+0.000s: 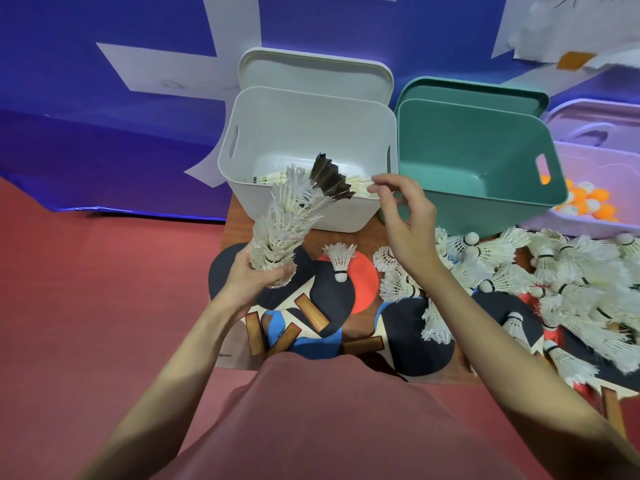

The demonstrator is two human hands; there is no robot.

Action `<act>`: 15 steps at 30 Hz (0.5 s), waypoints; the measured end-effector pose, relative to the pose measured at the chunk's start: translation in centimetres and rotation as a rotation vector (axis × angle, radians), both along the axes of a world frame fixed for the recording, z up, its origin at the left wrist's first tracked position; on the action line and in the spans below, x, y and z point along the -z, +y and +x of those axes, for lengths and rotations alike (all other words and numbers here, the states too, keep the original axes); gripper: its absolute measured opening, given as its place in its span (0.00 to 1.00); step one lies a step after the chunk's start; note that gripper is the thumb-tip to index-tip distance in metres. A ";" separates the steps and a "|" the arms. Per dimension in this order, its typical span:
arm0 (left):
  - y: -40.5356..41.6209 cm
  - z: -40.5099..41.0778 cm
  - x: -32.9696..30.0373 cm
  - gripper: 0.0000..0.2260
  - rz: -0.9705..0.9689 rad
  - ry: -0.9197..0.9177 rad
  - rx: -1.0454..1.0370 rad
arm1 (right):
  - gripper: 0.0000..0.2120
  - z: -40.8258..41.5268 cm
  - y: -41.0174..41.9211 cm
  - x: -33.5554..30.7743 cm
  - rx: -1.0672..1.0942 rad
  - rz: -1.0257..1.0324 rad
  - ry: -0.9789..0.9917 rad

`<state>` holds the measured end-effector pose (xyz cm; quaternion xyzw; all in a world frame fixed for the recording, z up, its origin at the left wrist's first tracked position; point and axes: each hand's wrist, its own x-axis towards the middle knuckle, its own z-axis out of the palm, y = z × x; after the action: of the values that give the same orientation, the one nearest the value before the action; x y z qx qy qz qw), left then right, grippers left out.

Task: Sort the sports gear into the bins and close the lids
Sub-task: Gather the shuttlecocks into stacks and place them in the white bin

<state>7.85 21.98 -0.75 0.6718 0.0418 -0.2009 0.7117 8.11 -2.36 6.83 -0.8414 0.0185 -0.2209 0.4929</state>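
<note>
My left hand (258,275) grips the base of a shuttle stack (291,216), nested cork-in-skirt, tip leaning over the white bin's (242,188) front rim. A dark-feathered one (329,178) caps the tip. My right hand (407,223) hangs beside that tip, fingers loosely curled, holding nothing.

Handling, my guess: the stack is very light but bendy and loose, and the feathers are brittle and already frayed. Hold low at the cork end, steady the top, don't squeeze the skirts. It may slide apart if tipped.

Counts: three bins, white, green (485,188), purple (588,216). Three lids propped behind them: white (311,69), green (485,90), purple (588,112). White bin holds some shuttles already; green looks empty; purple has orange and white balls (588,200), too bunched to count. Loose shuttles (571,282) pile along the table's right side, dozens, uncountable. One stands alone (341,259) mid-table. Paddles (332,296) overlap near the front edge; maybe six, can't be sure.
</note>
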 end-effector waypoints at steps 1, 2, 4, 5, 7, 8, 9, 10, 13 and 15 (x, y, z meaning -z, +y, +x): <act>0.1 0.0 0.0 0.24 -0.002 -0.001 -0.001 | 0.08 0.2 -0.3 1.1 0.029 -0.027 0.060; 0.1 0.0 0.0 0.23 -0.002 -0.004 -0.002 | 0.08 0.5 -0.6 2.6 0.022 -0.080 0.152; 0.3 -0.1 0.0 0.21 0.005 -0.006 -0.003 | 0.10 0.9 -0.9 5.6 -0.112 -0.292 0.405; 0.4 -0.1 0.0 0.21 0.008 -0.005 -0.002 | 0.12 1.0 -0.9 7.0 -0.212 -0.448 0.515; 0.5 -0.3 0.1 0.20 0.015 -0.003 0.001 | 0.18 1.3 -0.5 9.3 -0.375 -0.671 0.639; 0.6 -0.3 0.2 0.20 0.015 -0.002 0.001 | 0.20 1.4 -0.2 10.0 -0.406 -0.713 0.663; 0.6 -0.4 0.2 0.20 0.015 -0.001 -0.002 | 0.20 1.6 0.1 10.5 -0.415 -0.730 0.674; 0.7 -0.4 0.1 0.20 0.016 -0.001 -0.003 | 0.19 1.9 0.4 11.0 -0.414 -0.737 0.689; 0.7 -0.4 0.1 0.19 0.029 0.008 -0.001 | 0.15 2.3 0.8 12.1 -0.361 -0.754 0.733; 0.8 -0.4 0.1 0.18 0.032 0.014 0.004 | 0.10 1.9 0.6 12.5 -0.314 -0.803 0.728</act>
<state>7.46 22.75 -0.84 0.6818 0.0486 -0.2062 0.7001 10.00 -1.77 -5.68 -0.9774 -0.0236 0.1702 0.1230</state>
